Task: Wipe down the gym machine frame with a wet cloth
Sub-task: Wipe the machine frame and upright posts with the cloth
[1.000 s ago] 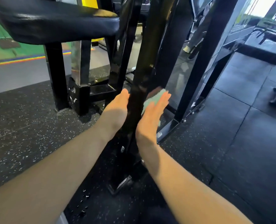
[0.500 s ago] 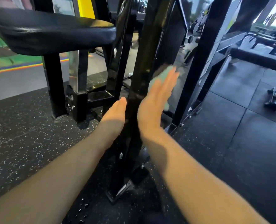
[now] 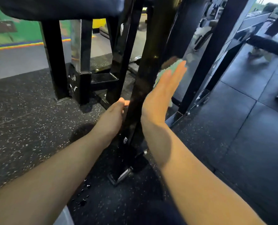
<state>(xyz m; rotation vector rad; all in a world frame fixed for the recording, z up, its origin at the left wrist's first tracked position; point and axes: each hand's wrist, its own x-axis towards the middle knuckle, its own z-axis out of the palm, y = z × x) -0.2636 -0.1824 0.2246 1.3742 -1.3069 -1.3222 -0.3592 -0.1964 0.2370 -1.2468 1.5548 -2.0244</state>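
A black steel post (image 3: pixel 149 65) of the gym machine frame rises from the rubber floor in the middle of the view. My right hand (image 3: pixel 163 93) lies flat with straight fingers against the post's right side and presses a pale green cloth (image 3: pixel 173 67) onto it. The cloth shows past my fingertips and below my palm. My left hand (image 3: pixel 113 115) rests against the post's left side, lower down, and its fingers are partly hidden behind the steel.
A black padded seat (image 3: pixel 57 7) hangs overhead at the upper left on black legs (image 3: pixel 53 62). Another slanted frame bar (image 3: pixel 216 51) stands to the right. The post's foot plate (image 3: pixel 120 176) sits on speckled rubber flooring. More equipment lies at the far right.
My right hand has slid the cloth up the post from its lower place a second ago. My left hand has stayed low on the post's left side.
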